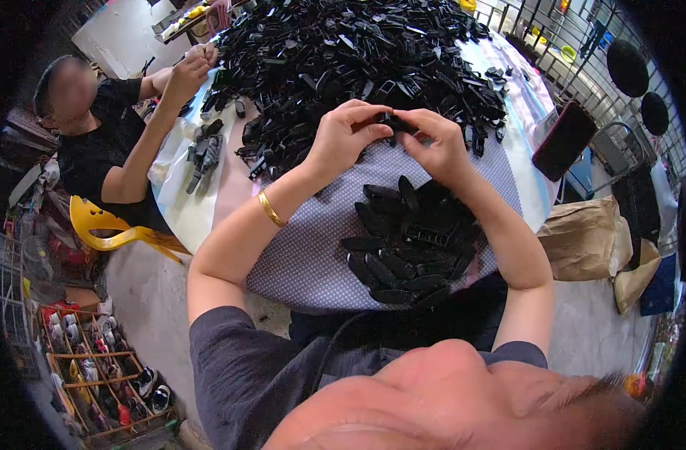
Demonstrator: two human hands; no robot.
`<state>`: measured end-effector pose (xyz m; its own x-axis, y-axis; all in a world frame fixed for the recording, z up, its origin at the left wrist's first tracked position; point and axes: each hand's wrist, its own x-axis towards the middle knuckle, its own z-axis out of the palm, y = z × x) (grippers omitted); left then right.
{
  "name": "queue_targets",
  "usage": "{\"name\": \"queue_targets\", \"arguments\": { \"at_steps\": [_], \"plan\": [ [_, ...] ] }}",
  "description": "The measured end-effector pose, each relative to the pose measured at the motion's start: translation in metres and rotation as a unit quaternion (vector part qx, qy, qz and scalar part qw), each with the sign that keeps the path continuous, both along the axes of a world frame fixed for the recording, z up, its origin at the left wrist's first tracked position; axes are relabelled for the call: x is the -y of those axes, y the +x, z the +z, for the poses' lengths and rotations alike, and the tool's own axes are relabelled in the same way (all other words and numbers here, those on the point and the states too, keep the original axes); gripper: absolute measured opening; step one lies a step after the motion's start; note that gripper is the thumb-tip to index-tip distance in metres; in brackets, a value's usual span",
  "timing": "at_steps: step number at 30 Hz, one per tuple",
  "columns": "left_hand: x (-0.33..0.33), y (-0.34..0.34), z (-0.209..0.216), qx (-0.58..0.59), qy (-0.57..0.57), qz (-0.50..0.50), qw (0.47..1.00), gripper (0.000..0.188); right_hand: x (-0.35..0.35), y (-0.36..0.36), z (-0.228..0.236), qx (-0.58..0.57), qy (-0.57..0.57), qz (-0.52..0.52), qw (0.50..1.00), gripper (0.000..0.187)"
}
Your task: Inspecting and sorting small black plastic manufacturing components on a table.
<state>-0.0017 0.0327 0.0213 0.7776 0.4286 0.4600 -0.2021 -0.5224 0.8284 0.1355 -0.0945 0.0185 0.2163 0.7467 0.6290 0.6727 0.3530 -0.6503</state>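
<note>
Between my two hands, at the near edge of a big heap, is a small black plastic piece [391, 120], mostly covered by my fingers. My left hand [344, 139] pinches one end of it between thumb and fingers. The other end is in the closed fingers of my right hand [438, 144]. Just below my right hand lies a smaller pile of long, oval black plastic pieces [403, 264]; one shows comb-like teeth, like a hair clip. The large heap of loose black plastic parts [358, 56] spreads over the far part of the table.
A patterned cloth covers the round table [301, 259]. At left, a co-worker [95, 142] sits on a yellow chair [95, 225], both hands raised beside the heap. A dark phone-like slab [564, 141] stands at the right edge, near brown paper bags [583, 236]. A shoe rack [95, 367] stands lower left.
</note>
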Motion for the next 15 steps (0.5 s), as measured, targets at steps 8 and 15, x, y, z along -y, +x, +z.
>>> {"name": "queue_targets", "arguments": {
  "at_steps": [8,15],
  "plan": [
    [0.012,-0.001,0.003,0.002,-0.027,0.035,0.999,0.032,0.004,-0.003,0.002,0.036,-0.010,-0.019,0.999,0.031],
    [0.021,0.002,0.008,0.066,-0.215,-0.022,0.974,0.039,0.003,-0.013,0.005,0.028,-0.001,-0.081,0.996,0.025]
  ]
}}
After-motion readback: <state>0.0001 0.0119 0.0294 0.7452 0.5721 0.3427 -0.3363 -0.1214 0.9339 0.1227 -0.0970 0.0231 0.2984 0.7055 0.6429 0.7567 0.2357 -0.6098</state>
